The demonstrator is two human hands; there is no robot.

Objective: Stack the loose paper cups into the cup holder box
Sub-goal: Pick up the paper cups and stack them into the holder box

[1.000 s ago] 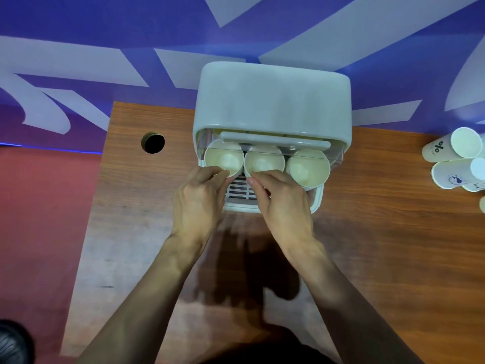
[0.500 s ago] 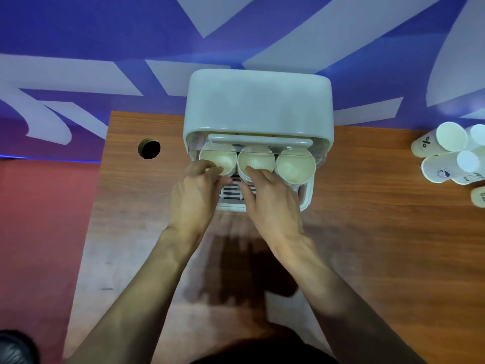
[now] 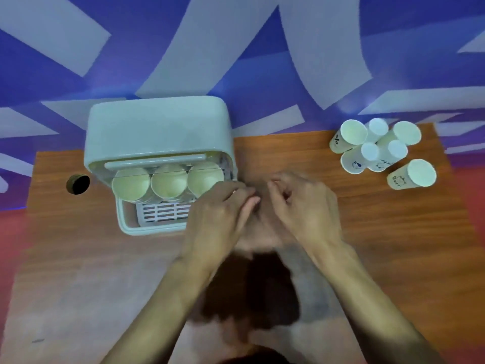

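1. Markings: among the loose paper cups at the far right of the tabletop, the leftmost cup has a dark mark like a percent sign on its side. Two cups in the cluster carry small blue drawings. The lone cup, set a little apart on the near side, has a faint outline drawing. None of this is sharp enough to read as words.
2. The left hand is palm down over the front right corner of the cup holder box. Its fingers are loosely curled, with the thumb close to the forefinger and nothing in its grasp. It is blurred, so contact with the box cannot be judged.
3. The right hand hangs just beside the left, over bare tabletop to the right of the box. Its fingers are loosely bent downward and it is empty. The two hands' fingertips are near each other but apart.
4. The box stands at the far edge of the tabletop, left of centre, against a blue wall with pale shapes. Its open front faces the person, and a slatted tray juts out below.
5. Inside, three rows of nested cups lie on their sides, side by side: left row, middle row and right row. Their long axes run front to back and their mouths face the person.
6. The loose cups appear to stand on end, some with the wide mouth up and others with the narrow base up.
7. A dark round hole sits in the tabletop left of the box.
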